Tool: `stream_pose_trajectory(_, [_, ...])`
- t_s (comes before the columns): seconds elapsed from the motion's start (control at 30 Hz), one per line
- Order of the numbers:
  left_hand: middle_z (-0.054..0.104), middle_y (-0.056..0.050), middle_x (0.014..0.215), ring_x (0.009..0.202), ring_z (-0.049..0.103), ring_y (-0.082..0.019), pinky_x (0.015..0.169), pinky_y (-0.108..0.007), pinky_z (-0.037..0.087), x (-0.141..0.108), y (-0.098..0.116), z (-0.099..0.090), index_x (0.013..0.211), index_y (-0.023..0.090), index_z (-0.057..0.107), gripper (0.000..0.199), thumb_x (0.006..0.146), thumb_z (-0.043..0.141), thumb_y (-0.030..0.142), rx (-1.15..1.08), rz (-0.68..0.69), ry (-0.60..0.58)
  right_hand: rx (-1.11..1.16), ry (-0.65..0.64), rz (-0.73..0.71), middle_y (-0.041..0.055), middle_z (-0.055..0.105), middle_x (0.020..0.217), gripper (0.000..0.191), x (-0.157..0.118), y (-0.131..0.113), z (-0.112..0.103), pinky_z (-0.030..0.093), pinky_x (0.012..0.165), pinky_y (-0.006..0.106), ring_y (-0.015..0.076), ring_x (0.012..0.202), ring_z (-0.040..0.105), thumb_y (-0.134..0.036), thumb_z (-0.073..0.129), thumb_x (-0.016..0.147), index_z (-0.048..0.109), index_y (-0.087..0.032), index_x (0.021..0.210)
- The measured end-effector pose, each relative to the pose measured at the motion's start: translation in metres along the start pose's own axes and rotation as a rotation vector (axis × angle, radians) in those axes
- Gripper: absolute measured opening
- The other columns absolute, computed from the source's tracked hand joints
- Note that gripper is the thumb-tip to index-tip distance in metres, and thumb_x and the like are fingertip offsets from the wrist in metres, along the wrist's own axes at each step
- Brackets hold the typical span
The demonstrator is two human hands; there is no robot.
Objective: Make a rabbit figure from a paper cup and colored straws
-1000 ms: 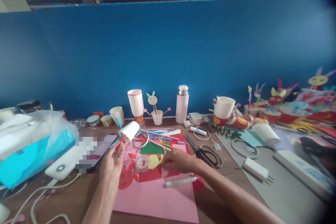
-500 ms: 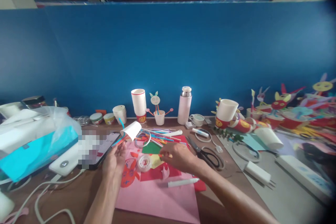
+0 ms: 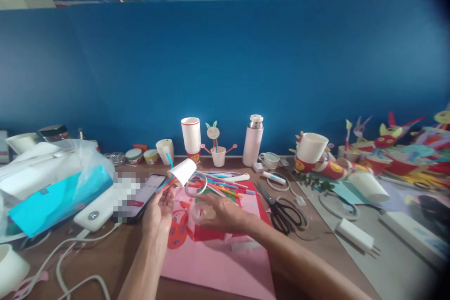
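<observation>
My left hand (image 3: pixel 160 211) is wrapped round a white paper cup (image 3: pixel 183 172) tipped on its side, with blue and orange straws at its base. My right hand (image 3: pixel 220 213) reaches over the pink paper (image 3: pixel 218 262), its fingers at a clear tape roll (image 3: pixel 201 213) that looks blurred; whether they grip it is hard to tell. Beside the roll lies an orange-red paper face (image 3: pixel 176 236). Colourful straws (image 3: pixel 225 183) lie behind my right hand, and a white marker (image 3: pixel 246 245) lies partly under my forearm.
Black scissors (image 3: pixel 281 211) lie right of the pink paper. Behind stand stacked cups (image 3: pixel 191 136), a small cup figure (image 3: pixel 218 155) and a pink thermos (image 3: pixel 253 143). A phone (image 3: pixel 146 194) and power bank (image 3: pixel 94 213) are at left, a power strip (image 3: pixel 411 239) at right.
My right hand has moved left and slightly down to the tape roll. My left hand still holds the cup and straws. The whole view has shifted slightly.
</observation>
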State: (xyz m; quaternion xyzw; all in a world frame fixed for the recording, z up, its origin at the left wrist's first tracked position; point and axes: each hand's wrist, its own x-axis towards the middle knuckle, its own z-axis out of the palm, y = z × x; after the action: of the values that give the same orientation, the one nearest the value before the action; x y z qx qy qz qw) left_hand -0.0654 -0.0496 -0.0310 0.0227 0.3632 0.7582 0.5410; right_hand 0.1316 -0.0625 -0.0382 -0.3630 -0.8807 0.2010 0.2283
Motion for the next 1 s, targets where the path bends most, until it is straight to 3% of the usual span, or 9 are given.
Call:
stream_pose_trajectory(0.07, [0.062,-0.006,0.071,0.063,0.064,-0.011,0.056,-0.017,0.056,-0.001,0.001,0.001,0.075,0.008,0.057,0.018,0.082,0.042,0.000,-0.004,0.001,-0.004,0.016,-0.024,0.056,0.0086,0.058,0.118,0.069,-0.012,0.002,-0.012,0.047,0.081,0.035,0.0259,0.102,0.058,-0.038,0.064,0.071,0.035,-0.025,0.132])
stream_pose_trajectory(0.2, [0.062,-0.006,0.071,0.065,0.064,-0.012,0.056,-0.018,0.056,-0.004,-0.001,0.003,0.075,0.009,0.057,0.017,0.080,0.043,0.000,-0.008,0.001,-0.010,0.038,-0.057,0.055,0.0090,0.056,0.120,0.073,-0.043,0.007,-0.030,0.045,0.086,0.034,0.0243,0.105,0.056,-0.036,0.064,0.071,0.030,-0.023,0.134])
stream_pose_trajectory(0.37, [0.063,-0.006,0.072,0.068,0.065,-0.013,0.057,-0.021,0.057,-0.005,-0.004,0.003,0.078,0.009,0.058,0.018,0.082,0.042,0.001,0.003,-0.006,-0.031,-0.053,-0.076,0.045,0.0100,0.054,0.123,0.076,-0.068,0.015,-0.027,0.041,0.090,0.038,0.0265,0.107,0.053,-0.041,0.068,0.067,0.033,-0.023,0.133])
stream_pose_trajectory(0.87, [0.063,-0.006,0.071,0.067,0.064,-0.013,0.056,-0.021,0.057,-0.005,-0.004,0.005,0.078,0.009,0.058,0.020,0.082,0.040,0.002,0.027,-0.016,-0.027,-0.100,-0.055,0.043,0.0111,0.053,0.125,0.071,-0.071,0.015,-0.024,0.036,0.095,0.042,0.0269,0.110,0.051,-0.041,0.064,0.071,0.035,-0.021,0.132])
stream_pose_trajectory(1.0, [0.063,-0.006,0.073,0.068,0.065,-0.013,0.055,-0.020,0.056,-0.006,-0.002,0.005,0.078,0.009,0.058,0.019,0.082,0.041,0.002,0.044,-0.007,-0.016,-0.074,0.054,0.087,0.0105,0.051,0.127,0.065,-0.070,0.022,-0.032,0.037,0.096,0.041,0.0260,0.114,0.048,-0.039,0.060,0.075,0.035,-0.021,0.132])
